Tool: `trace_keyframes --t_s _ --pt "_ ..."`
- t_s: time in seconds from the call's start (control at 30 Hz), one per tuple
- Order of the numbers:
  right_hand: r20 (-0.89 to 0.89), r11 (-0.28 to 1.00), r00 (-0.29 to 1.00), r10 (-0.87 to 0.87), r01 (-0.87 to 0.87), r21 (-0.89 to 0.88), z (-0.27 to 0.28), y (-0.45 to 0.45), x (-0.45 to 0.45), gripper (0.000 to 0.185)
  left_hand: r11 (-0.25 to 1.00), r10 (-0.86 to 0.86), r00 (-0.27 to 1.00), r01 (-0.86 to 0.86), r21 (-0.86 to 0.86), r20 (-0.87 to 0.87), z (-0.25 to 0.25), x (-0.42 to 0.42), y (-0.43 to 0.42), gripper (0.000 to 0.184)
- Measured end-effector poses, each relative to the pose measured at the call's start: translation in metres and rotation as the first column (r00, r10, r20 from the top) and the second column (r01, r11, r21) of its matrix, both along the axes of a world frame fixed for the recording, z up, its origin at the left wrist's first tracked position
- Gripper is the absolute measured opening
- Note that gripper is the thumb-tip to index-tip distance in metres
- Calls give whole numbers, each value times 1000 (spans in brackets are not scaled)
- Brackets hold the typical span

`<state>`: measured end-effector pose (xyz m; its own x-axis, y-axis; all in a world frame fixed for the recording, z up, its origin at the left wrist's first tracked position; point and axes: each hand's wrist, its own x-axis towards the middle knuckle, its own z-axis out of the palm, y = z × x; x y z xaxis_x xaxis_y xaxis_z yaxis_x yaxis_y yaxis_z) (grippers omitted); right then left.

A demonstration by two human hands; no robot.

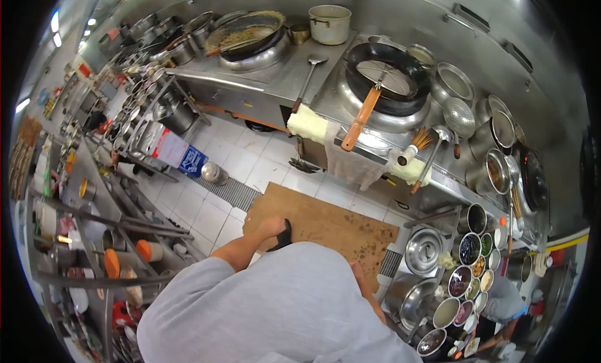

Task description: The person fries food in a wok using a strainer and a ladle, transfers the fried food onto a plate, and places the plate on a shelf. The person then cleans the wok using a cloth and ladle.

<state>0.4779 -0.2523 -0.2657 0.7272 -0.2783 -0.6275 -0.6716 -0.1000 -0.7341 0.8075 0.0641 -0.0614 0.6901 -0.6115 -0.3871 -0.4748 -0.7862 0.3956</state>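
My left hand [272, 226] hangs low at my left side, above the brown floor mat. Right beside it shows a dark curved thing [283, 236], perhaps my shoe; whether the hand touches it I cannot tell. Its fingers are too small and turned away to make out. On the other side, my right arm [368, 293] reaches down past my grey shirt [275, 306], and the hand [357, 270] is mostly hidden by my body. Ahead of me a strainer with a wooden handle [363, 117] rests across a black wok [389, 65] on the stove.
A ladle [308, 81], a bamboo brush [413, 147] and a skimmer [459, 117] lie on the steel counter. Left of them stands a second wok [245, 32] and a white pot [330, 25]. Ingredient bowls [460, 280] crowd my right; a shelf rack [119, 222] stands left. Underfoot lies a mat [332, 212].
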Motion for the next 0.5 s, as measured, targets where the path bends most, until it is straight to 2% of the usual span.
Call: trace_keyframes --t_s 0.03,0.07,0.1,0.13,0.17,0.2,0.27,0.33,0.37,0.4,0.43,0.47,0.5 --pt "-95 994 995 -7 -4 -113 -29 15 -11 17 1000 -25 1000 25 -6 -2 -1 10 4 26" --pt "-190 975 981 -30 -13 -221 -53 29 -19 19 1000 22 1000 -22 -2 -9 -4 18 9 26" --pt "-190 974 979 -67 23 -226 -72 30 -27 19 998 62 998 -62 2 -14 -7 28 15 26" --pt "-65 967 998 -13 -4 -254 -82 23 -36 21 1000 19 1000 -19 -2 -13 -10 39 19 26" --pt "58 957 997 42 -23 -291 -94 23 -43 24 995 53 999 -53 -83 -4 -13 49 23 26" --pt "-24 971 996 -85 77 -228 -48 22 -22 24 983 85 996 -84 -162 -3 -20 59 29 26" --pt "-187 935 919 -347 324 -142 40 20 17 26 993 51 999 -52 -107 -16 -63 91 41 26" --pt "-6 856 972 -235 204 -475 -16 -13 52 13 998 30 999 -31 -56 -24 -86 117 49 26" --pt "267 869 860 -436 479 -124 20 -16 74 15 997 -2 998 -3 -78 -65 -92 128 55 24" --pt "161 765 759 -631 643 -37 108 -11 123 21 995 -35 994 25 -97 -104 -102 140 61 23" --pt "510 772 719 -473 617 -154 47 -38 144 28 993 -74 992 65 -95 -99 -109 149 67 23" --pt "420 720 607 -675 667 193 122 -33 182 38 968 -72 983 28 -249 -170 -123 160 75 22" --pt "377 673 570 -730 695 254 159 -37 217 44 921 -79 967 -23 -390 -243 -129 173 83 21"
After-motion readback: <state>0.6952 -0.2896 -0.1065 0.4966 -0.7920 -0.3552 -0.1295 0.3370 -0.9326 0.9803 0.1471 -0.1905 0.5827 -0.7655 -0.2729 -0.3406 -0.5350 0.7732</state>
